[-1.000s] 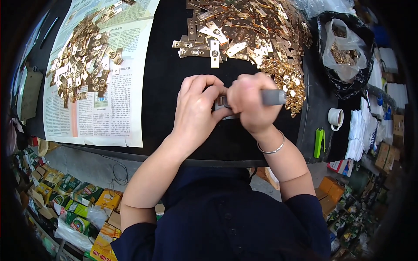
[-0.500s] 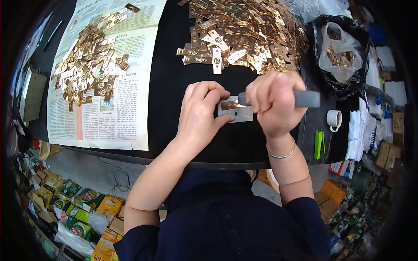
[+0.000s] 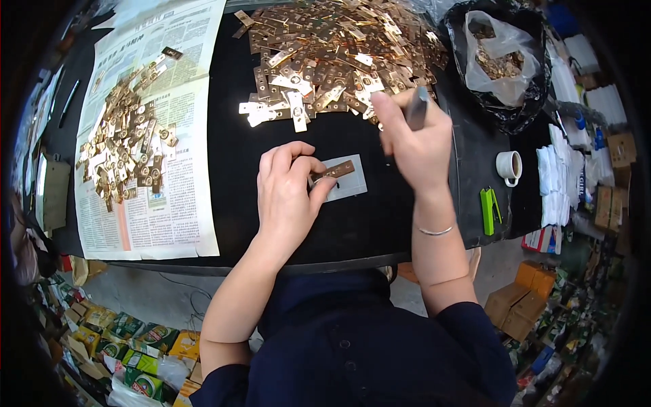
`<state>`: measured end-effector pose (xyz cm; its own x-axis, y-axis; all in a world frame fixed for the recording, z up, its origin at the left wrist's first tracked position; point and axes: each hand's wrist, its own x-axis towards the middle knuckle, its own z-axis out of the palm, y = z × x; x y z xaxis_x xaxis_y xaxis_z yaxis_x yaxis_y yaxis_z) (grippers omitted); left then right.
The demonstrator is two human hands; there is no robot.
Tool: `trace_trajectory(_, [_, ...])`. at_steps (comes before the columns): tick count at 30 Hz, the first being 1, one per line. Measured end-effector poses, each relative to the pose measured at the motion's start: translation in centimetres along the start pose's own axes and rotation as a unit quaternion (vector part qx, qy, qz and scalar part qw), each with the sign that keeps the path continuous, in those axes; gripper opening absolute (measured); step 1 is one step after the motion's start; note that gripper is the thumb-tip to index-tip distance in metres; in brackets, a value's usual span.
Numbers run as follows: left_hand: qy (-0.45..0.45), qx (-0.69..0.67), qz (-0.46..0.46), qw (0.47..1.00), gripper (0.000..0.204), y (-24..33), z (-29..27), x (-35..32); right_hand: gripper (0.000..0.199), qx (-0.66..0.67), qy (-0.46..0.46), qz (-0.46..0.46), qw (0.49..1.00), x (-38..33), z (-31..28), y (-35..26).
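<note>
My left hand [image 3: 288, 197] pinches one end of a small brass strip [image 3: 335, 170] that lies on a grey metal plate [image 3: 347, 183] on the black table [image 3: 237, 156]. My right hand [image 3: 413, 139] is raised to the right of the plate and grips a grey tool handle [image 3: 416, 108], its tip hidden by my fingers. Just beyond my right hand spreads a big heap of brass strips [image 3: 332, 54].
A newspaper [image 3: 146, 136] at the left carries a second pile of brass strips [image 3: 129, 139]. At the right are a black bag with a clear bag of small parts [image 3: 502, 57], a white cup [image 3: 508, 166], a green stapler-like tool [image 3: 488, 209], and stacked boxes. Packets lie on the floor below left.
My right hand has lifted the tool off the strip and moved right and away toward the big heap. My left hand still holds the strip on the plate.
</note>
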<state>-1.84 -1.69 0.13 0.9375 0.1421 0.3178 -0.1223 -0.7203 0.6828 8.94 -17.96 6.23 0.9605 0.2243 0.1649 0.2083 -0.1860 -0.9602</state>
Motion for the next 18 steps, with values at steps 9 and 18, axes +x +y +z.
trace_trajectory(9, [0.149,0.064,-0.015,0.987,0.017,-3.0,-7.2,2.5,0.032,-0.513,-0.009,0.062,0.856,0.6,-3.6,2.7])
trace_trajectory(18, [0.025,0.153,-0.011,0.988,0.022,-2.5,-2.3,6.7,0.026,-0.502,-0.051,0.036,0.863,-0.2,-2.4,2.8])
